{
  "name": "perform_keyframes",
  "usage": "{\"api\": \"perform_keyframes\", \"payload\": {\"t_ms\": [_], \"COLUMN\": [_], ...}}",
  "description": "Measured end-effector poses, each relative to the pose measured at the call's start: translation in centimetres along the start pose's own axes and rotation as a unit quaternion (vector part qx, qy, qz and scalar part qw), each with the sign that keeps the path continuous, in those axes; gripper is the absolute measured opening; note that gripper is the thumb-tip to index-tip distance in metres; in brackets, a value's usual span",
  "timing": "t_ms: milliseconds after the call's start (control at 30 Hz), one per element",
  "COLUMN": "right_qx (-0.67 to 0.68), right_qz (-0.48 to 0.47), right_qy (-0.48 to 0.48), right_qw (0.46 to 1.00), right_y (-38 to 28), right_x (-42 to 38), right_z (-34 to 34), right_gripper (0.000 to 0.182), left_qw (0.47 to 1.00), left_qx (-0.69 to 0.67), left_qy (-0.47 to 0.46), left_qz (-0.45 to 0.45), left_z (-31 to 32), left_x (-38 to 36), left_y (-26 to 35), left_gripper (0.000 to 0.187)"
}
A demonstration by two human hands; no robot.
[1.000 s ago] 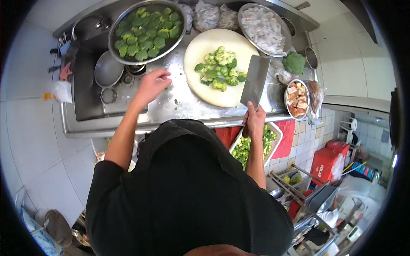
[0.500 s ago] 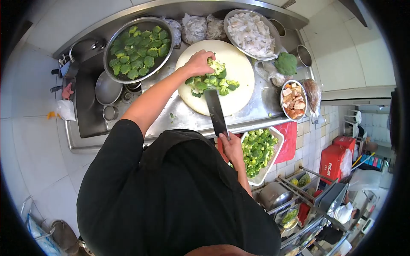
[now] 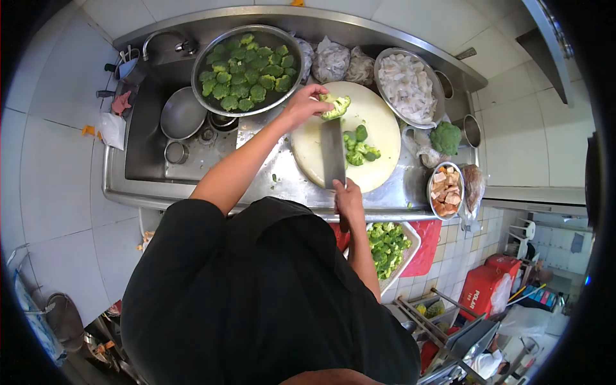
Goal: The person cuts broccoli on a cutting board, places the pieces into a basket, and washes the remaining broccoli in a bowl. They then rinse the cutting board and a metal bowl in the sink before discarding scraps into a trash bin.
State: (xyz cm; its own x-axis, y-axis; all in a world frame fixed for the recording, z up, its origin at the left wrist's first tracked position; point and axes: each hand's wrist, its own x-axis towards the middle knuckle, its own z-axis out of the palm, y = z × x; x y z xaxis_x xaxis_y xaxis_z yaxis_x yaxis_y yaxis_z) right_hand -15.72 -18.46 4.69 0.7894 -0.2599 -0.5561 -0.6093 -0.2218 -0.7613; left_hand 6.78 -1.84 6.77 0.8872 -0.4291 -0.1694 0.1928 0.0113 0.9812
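My left hand [image 3: 307, 106] grips a broccoli piece [image 3: 337, 108] over the upper left of the round cutting board [image 3: 378, 115]. In my right hand [image 3: 348, 200] is the handle of a cleaver [image 3: 333, 154]. Its broad blade lies over the board, with the tip just below the held piece. Right of the blade is a small group of cut broccoli florets [image 3: 360, 149]. Behind the board's left side stands a large metal bowl [image 3: 200, 90] of florets in water. Below the counter edge sits a white bin [image 3: 410, 251] full of cut broccoli.
A colander [image 3: 439, 102] of pale sliced food stands behind the board at right. Nearby are a whole broccoli head [image 3: 445, 138], a bowl of meat chunks [image 3: 446, 190] and plastic bags [image 3: 331, 58]. At left is a sink [image 3: 147, 154] with a metal pan [image 3: 183, 113].
The view has shifted, so the counter appears farther right. The cleaver has come further over the board. Fewer florets lie there, and my left hand now lifts a single broccoli piece.
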Motion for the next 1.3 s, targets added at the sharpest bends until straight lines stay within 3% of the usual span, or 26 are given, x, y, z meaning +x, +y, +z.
{"api": "perform_keyframes", "payload": {"t_ms": [67, 167, 233, 300, 367, 600, 1067, 1167, 1267, 1300], "right_qx": [0.005, -0.076, -0.113, -0.125, -0.126, -0.179, -0.331, -0.333, -0.133, -0.132], "right_qz": [-0.001, -0.026, -0.066, -0.075, -0.095, -0.098, -0.104, -0.11, -0.026, -0.029], "right_qy": [0.027, 0.064, 0.088, 0.108, 0.12, 0.118, 0.089, 0.098, 0.013, 0.025], "right_qw": [1.0, 0.995, 0.987, 0.983, 0.98, 0.972, 0.934, 0.931, 0.991, 0.99], "right_y": [0.4, 0.5, 0.2, -1.9, -2.1, -1.2, -0.9, -1.0, 0.5, 0.1], "right_x": [-0.1, -0.9, -2.0, -4.7, -5.9, -7.3, -5.5, -4.0, -2.6, -2.9], "right_z": [-0.7, -1.5, -1.3, -1.3, -0.9, -0.2, -0.1, 0.1, -1.3, -1.2], "right_gripper": [0.032, 0.035, 0.037, 0.036, 0.036, 0.033, 0.031, 0.033, 0.034, 0.035], "left_qw": [0.996, 0.921, 0.938, 0.92, 0.926, 0.938, 0.929, 0.928, 0.937, 0.942], "left_qx": [0.065, 0.364, 0.315, 0.319, 0.316, 0.301, 0.314, 0.315, 0.302, 0.295], "left_qy": [-0.001, 0.019, 0.009, 0.005, -0.025, 0.005, 0.013, 0.023, 0.033, 0.034], "left_qz": [0.062, 0.134, 0.148, 0.229, 0.205, 0.174, 0.193, 0.198, 0.171, 0.159], "left_z": [-0.6, -0.7, -0.7, -1.3, -1.5, -1.0, -0.7, -0.6, -0.9, -1.0], "left_x": [-0.9, -4.2, -5.2, -4.9, -5.2, -5.7, -5.2, -5.5, -6.5, -6.8], "left_y": [-2.4, -5.6, -7.0, -8.1, -7.4, -7.5, -7.8, -7.4, -7.1, -7.1], "left_gripper": [0.051, 0.05, 0.046, 0.046, 0.046, 0.042, 0.038, 0.035, 0.031, 0.03]}}
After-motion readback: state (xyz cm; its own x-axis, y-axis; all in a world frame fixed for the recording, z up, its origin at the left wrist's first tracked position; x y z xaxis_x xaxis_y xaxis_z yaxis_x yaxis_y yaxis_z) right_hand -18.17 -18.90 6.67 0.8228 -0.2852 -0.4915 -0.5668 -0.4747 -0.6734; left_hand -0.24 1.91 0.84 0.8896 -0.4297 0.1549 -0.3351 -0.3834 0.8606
